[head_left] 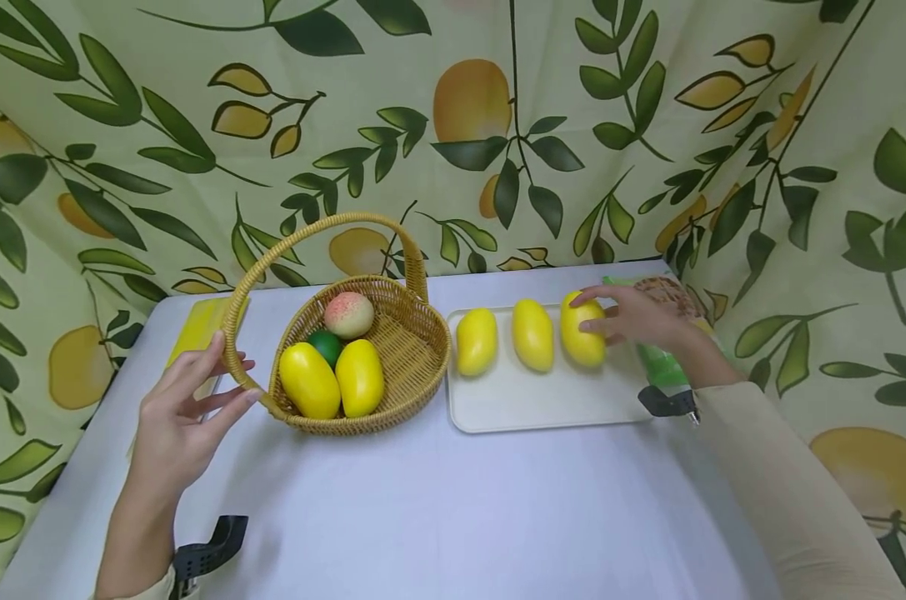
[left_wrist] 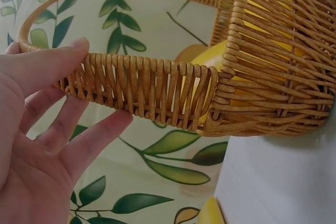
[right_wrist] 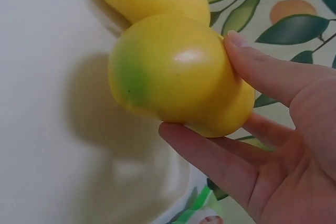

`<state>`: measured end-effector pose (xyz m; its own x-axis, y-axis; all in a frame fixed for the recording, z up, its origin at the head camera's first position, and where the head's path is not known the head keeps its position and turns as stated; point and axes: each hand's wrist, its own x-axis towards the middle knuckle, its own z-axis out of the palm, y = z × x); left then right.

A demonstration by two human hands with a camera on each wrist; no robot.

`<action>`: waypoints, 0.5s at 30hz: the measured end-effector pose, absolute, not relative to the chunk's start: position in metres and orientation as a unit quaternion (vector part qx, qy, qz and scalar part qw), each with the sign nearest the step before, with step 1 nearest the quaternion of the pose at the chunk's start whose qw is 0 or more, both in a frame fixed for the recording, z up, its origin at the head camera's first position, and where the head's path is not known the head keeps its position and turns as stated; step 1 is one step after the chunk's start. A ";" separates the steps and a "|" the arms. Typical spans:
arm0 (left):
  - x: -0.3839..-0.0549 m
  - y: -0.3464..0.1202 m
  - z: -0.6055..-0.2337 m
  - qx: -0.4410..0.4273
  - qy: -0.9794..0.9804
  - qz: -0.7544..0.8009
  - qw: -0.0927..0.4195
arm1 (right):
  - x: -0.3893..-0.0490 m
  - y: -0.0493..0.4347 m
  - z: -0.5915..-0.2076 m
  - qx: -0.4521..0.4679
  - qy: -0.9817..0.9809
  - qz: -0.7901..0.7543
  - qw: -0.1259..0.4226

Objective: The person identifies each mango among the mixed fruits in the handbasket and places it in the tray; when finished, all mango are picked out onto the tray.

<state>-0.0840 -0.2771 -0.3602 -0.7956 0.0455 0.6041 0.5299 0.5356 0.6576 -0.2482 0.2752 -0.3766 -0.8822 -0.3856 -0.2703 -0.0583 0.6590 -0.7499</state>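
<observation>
My left hand [head_left: 186, 412] holds the handle of a wicker basket [head_left: 411, 367], thumb on one edge and fingers along the other in the left wrist view. Inside the basket lie two yellow mangoes [head_left: 308, 381], a pinkish peach [head_left: 349, 315] and a dark green fruit [head_left: 325, 347] partly hidden behind the mangoes. With thumb and fingers my right hand [head_left: 636, 317] grips a mango [right_wrist: 173, 72] at the right of a white tray [head_left: 543, 404]. This mango has a green patch in the right wrist view. Two more mangoes [head_left: 477, 342] lie on the tray to its left.
Behind my right hand lies a green and brown printed packet [head_left: 658, 358], partly covered by the forearm. A yellow flat item [head_left: 197, 329] lies left of the basket. A leaf-patterned curtain [head_left: 468, 183] stands round the white table [head_left: 437, 508].
</observation>
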 end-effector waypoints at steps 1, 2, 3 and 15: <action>-0.084 -0.277 -0.360 -0.172 -0.835 -0.449 0.269 | -0.249 0.276 -0.379 -0.127 0.886 -0.394 0.209; -0.084 -0.277 -0.360 -0.172 -0.835 -0.448 0.269 | -0.249 0.277 -0.381 -0.127 0.885 -0.395 0.210; -0.084 -0.276 -0.360 -0.171 -0.836 -0.448 0.269 | -0.250 0.278 -0.383 -0.127 0.885 -0.395 0.211; -0.084 -0.277 -0.360 -0.163 -0.839 -0.445 0.267 | -0.256 0.280 -0.395 -0.129 0.890 -0.384 0.210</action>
<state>-0.0842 -0.2773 -0.3597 -0.8037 0.0355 0.5939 0.5118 0.5503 0.6597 -0.2561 0.2802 -0.3945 -0.8785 -0.3909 -0.2746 -0.0681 0.6713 -0.7381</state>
